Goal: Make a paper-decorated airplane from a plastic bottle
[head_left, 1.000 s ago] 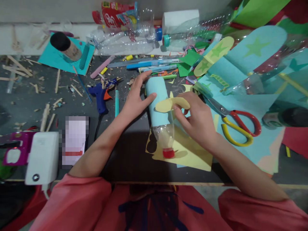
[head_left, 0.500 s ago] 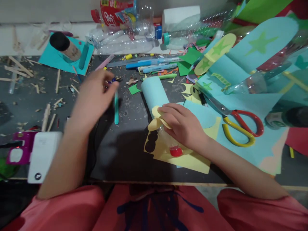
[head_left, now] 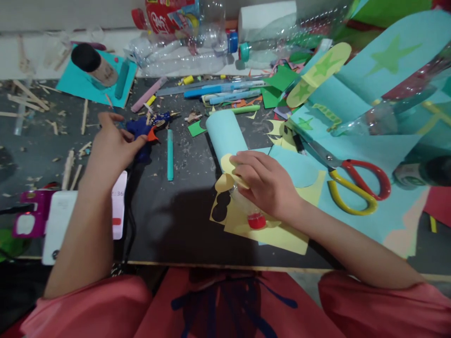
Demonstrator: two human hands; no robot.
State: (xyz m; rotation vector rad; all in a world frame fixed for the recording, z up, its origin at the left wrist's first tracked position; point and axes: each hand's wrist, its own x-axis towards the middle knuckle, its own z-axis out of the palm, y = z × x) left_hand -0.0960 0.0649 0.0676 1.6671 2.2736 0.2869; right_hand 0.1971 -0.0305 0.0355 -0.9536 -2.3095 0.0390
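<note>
One red-capped bottle (head_left: 227, 134) lies front and centre, the right hand (head_left: 262, 183) clamping one yellow cutout (head_left: 225, 182) over it! Left hand (head_left: 116, 145)'s at one blue glue gun (head_left: 143, 129), whether gripping I can't tell; far back, one blue cap (head_left: 232, 42), one teal cap (head_left: 244, 51).

There's room between glue gun (head_left: 140, 126) and bottle (head_left: 226, 134), with a teal stick (head_left: 170, 156) intervening.

Craft workspace: dark table (head_left: 155, 230), glue gun (head_left: 138, 126), scissors (head_left: 330, 158), coloured paper (head_left: 294, 168), wood scraps (head_left: 67, 170).
</note>
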